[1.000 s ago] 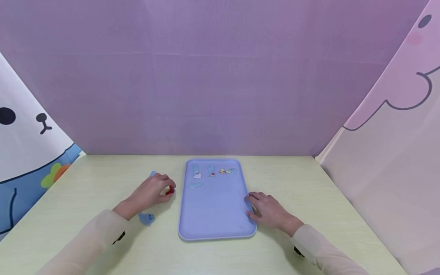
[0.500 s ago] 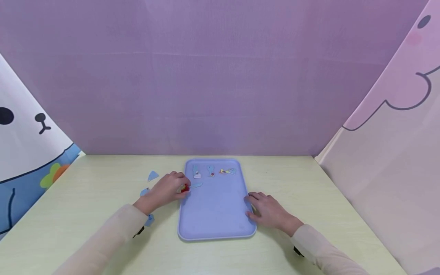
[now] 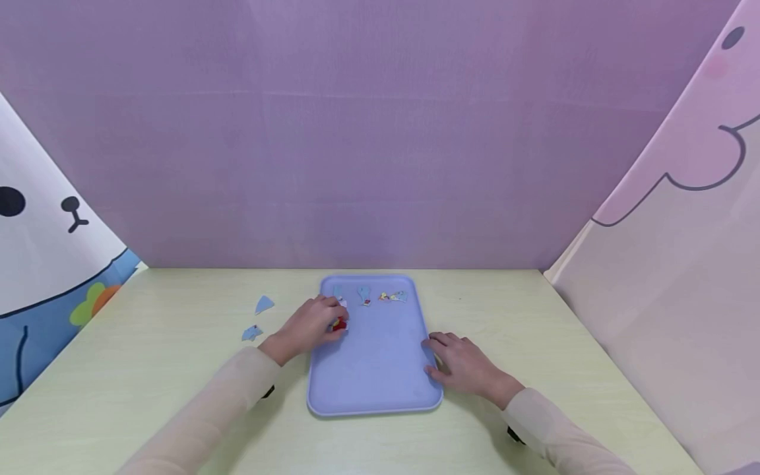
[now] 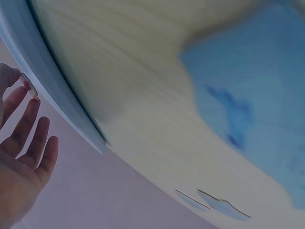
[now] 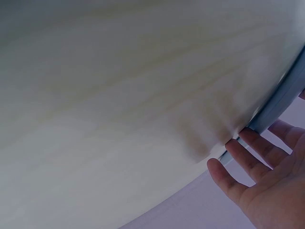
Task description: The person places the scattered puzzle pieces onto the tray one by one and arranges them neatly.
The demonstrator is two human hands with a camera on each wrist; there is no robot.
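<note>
Pinched between the thumb and fingertips of my left hand [image 3: 310, 326] is a small flat puzzle piece [image 3: 339, 324] with red and yellow print. In the left wrist view the same puzzle piece [image 4: 30, 87] shows edge-on between thumb and fingers. The hand is over the upper left part of a lilac tray [image 3: 374, 379]. Relaxed, slightly bent fingers of my right hand [image 3: 466, 366] touch the tray's right rim and hold nothing else. On the tray's upper part lie further pieces: a blue one [image 3: 365, 295] and a yellow-and-blue group [image 3: 393, 296]. Others are partly covered by my left hand.
Left of the tray, a pale blue triangular piece [image 3: 264, 304] and a blue irregular piece [image 3: 252, 332] lie on the light wooden table [image 3: 178, 323]. A large blue piece [image 4: 248, 95] fills the left wrist view's right side. A purple cloth [image 3: 380, 145] hangs behind.
My left hand has carried the red puzzle piece rightward from the table to over the tray. A blue piece near the wrist is now hidden by the forearm. My right hand stays put.
</note>
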